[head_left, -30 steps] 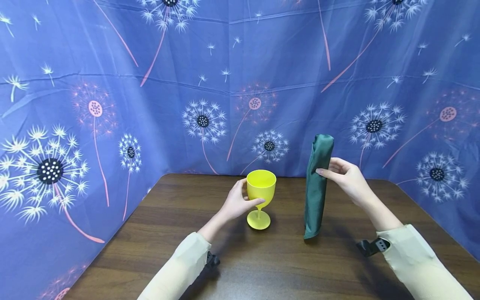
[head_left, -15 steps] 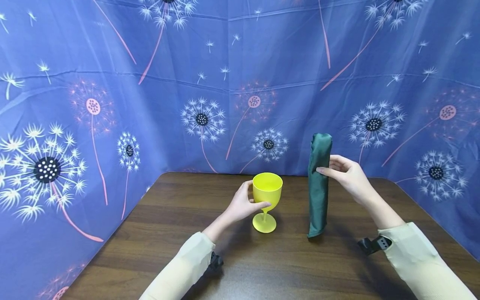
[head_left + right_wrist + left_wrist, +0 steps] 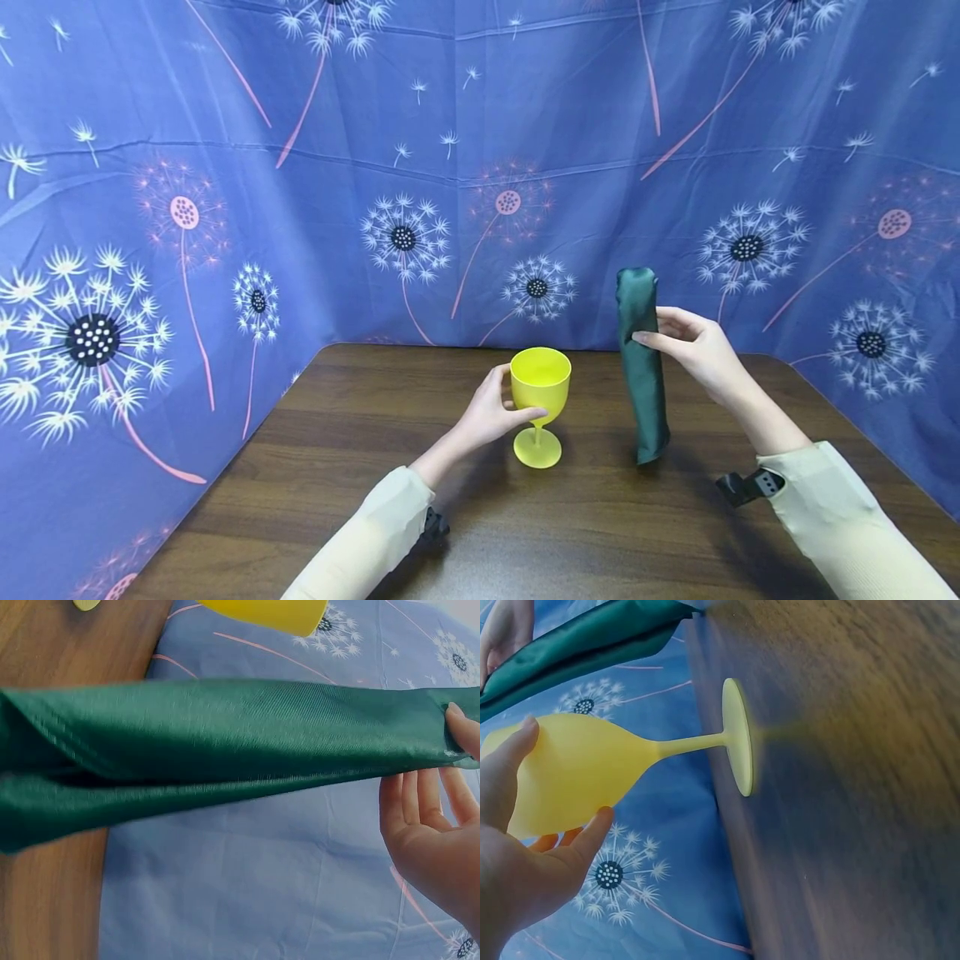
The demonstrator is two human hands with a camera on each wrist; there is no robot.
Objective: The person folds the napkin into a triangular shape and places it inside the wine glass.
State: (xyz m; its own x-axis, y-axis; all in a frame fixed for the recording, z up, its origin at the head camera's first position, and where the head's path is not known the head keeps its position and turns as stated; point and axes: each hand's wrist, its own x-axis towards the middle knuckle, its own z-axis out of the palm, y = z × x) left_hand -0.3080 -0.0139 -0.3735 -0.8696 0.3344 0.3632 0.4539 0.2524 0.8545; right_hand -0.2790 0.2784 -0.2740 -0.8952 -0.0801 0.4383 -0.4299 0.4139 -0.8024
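Observation:
A yellow goblet stands upright in my left hand, left of centre in the head view. Thumb and fingers hold its bowl from the side. In the left wrist view, the goblet's round foot appears slightly off the tabletop. To the right, my right hand pinches a long roll of shiny dark green cloth near its top. The roll hangs almost vertical, its lower end tilted to the right. Loose folds show at that end in the right wrist view; whatever is inside stays hidden.
Both hands are over a brown wooden table. A blue curtain with a dandelion print hangs behind it and along its sides. Each wrist bears a small black device.
My left hand has carried the goblet to the right and slightly nearer to me. In my right hand, the cloth roll's lower end has swung right, while its top leans slightly left.

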